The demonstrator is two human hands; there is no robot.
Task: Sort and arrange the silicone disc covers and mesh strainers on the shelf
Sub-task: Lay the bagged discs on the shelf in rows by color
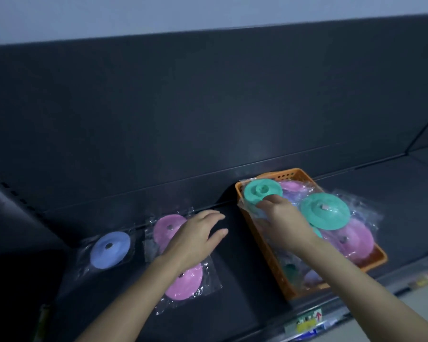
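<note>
An orange basket [265, 245] on the dark shelf holds several bagged silicone discs, teal and pink. My right hand [282, 218] pinches the edge of a teal disc [258, 192] at the basket's far left corner. A second teal disc [325, 211] lies beside it on a large pink disc [353, 240]. Left of the basket, a blue disc [110, 250] and two pink discs [167, 228] [187, 283] lie on the shelf in clear bags. My left hand [195, 238] hovers flat over the pink discs with fingers straight.
The shelf's dark back panel [208, 119] rises right behind the discs. A bare strip of shelf [235, 255] lies between the pink discs and the basket. Price labels [307, 322] run along the shelf's front edge. A slotted upright [10, 191] bounds the left side.
</note>
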